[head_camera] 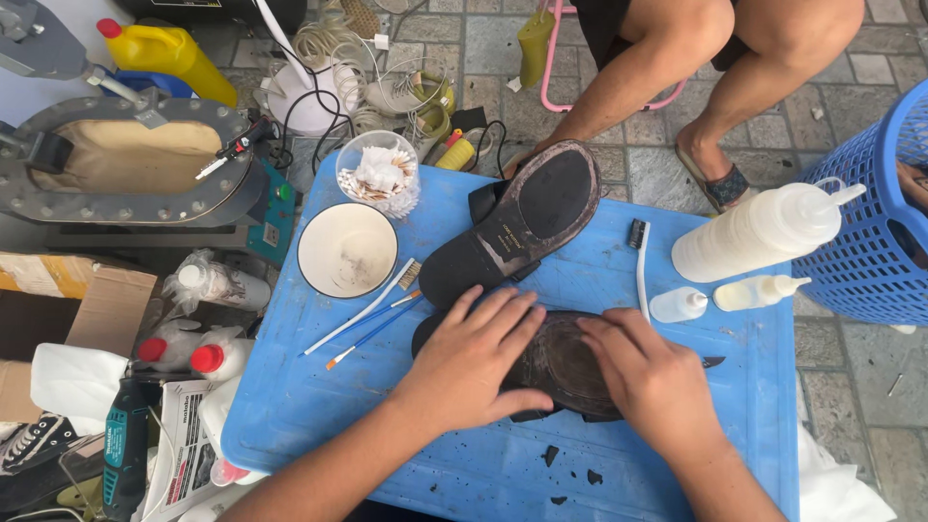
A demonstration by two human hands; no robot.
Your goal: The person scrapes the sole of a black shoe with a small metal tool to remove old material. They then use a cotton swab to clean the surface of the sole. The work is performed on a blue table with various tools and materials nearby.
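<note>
Bright, even daylight with soft shadows, sharp at the centre, perhaps slightly stretched toward the wide-angle edges.

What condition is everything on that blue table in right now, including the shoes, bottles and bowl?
Shoe under hands: sole up, worn, pressed flat.
Left hand: flat on that shoe.
Right hand: flat on that shoe.
Second shoe: sole up, untouched.
White bowl: upright, nearly empty.
Large squeeze bottle: lying down, capped.
Blue table: scattered black flakes.

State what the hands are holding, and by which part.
Both hands press flat on a dark, worn shoe lying sole-up on the blue plastic table: left hand over its heel end, right hand over its front. Neither hand's fingers close around it.
</note>
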